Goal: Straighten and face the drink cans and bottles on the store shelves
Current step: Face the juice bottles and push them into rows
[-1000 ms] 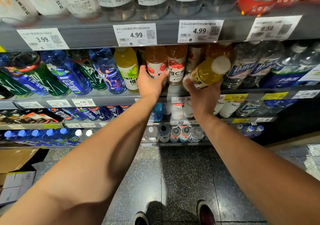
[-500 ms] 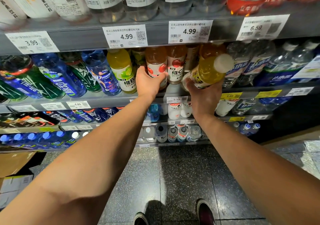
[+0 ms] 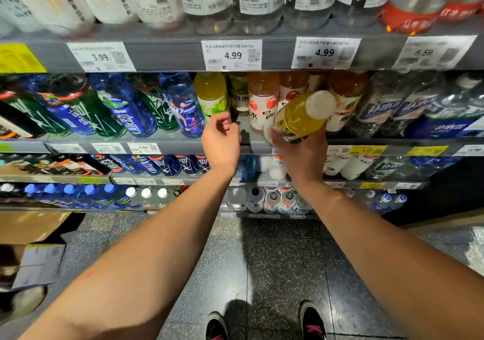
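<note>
- The right hand (image 3: 301, 153) holds a yellow plastic drink bottle with a white cap (image 3: 301, 115), tilted, off the grey metal shelf (image 3: 170, 144).
- The left hand (image 3: 221, 143) hangs empty, fingers loosely curled.
- Risk: pushing it in tilted could topple the orange-capped neighbours (image 3: 263, 101).

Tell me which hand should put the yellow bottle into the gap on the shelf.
Right. The right hand already grips the tilted yellow bottle beside the gap. The left hand holds nothing and hovers before that gap.

Bare forearms, no sleeves/watch; black shoes (image 3: 313, 321) w/ pink accents.
</note>
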